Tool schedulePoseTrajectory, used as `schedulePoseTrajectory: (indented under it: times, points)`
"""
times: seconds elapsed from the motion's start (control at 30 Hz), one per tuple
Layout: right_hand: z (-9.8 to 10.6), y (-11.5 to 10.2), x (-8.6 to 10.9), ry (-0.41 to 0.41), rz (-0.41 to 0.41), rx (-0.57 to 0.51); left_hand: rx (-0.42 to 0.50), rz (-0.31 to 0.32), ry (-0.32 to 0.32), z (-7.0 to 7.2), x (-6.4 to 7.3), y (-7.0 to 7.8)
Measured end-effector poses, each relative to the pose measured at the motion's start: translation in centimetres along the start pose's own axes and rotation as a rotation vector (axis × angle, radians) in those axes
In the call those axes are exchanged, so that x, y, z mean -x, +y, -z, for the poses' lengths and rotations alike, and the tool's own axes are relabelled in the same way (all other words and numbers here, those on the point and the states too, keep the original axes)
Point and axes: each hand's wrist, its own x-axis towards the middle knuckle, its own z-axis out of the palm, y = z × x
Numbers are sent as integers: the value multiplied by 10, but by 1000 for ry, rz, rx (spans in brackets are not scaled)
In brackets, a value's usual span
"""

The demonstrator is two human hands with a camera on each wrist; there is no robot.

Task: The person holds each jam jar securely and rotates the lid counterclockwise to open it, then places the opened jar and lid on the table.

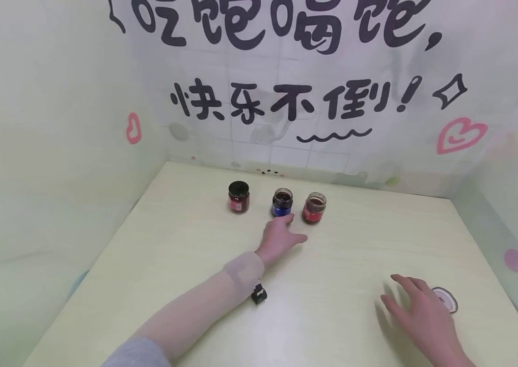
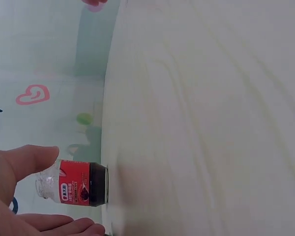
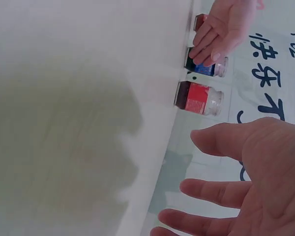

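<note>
Pale grey fabric (image 1: 137, 352) covers the upper end of the person's left forearm nearest me, and beyond it the arm stretches out across the counter (image 1: 327, 290) to a band at the wrist (image 1: 245, 275). The left hand (image 1: 279, 237) has its thumb and fingers parted, gripping nothing. Its fingertips overlap the base of the blue-labelled jar (image 1: 282, 196), and I can't tell whether they touch it. Just ahead and to the right of that hand stands the open red-labelled jar (image 1: 315, 206); ahead and to the left is the dark-lidded jar (image 1: 239, 196), which also carries a reddish label. All three are upright.

Well apart from the left, the right hand (image 1: 424, 316) is empty too, palm turned inward, thumb and fingers spread. A white disc with a dark rim (image 1: 445, 299) lies just to its right, partly hidden behind it.

White characters run across the red label (image 2: 74, 183), too small for me to read surely. On the wall facing both hands, big black lettering (image 1: 281, 99) reads 吃饱喝饱, with 快乐不倒! underneath, beside a pink heart (image 1: 462, 135).
</note>
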Motion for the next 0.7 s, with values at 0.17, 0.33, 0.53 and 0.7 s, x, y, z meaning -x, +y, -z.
schedulePoseTrajectory:
  times: [0.17, 0.33, 0.53, 0.7]
  points:
    - [-5, -10, -9, -3, 6, -20, 14, -8, -6, 12, 11, -2]
    - [-11, -19, -20, 20, 39, -37, 40, -13, 0, 23, 20, -4]
    - [-14, -29, -32, 55, 95, -71, 65, -29, 40, 37, 26, -6]
    - [-14, -38, -42, 60, 115, -100, 95, -48, 90, 48, 28, -10]
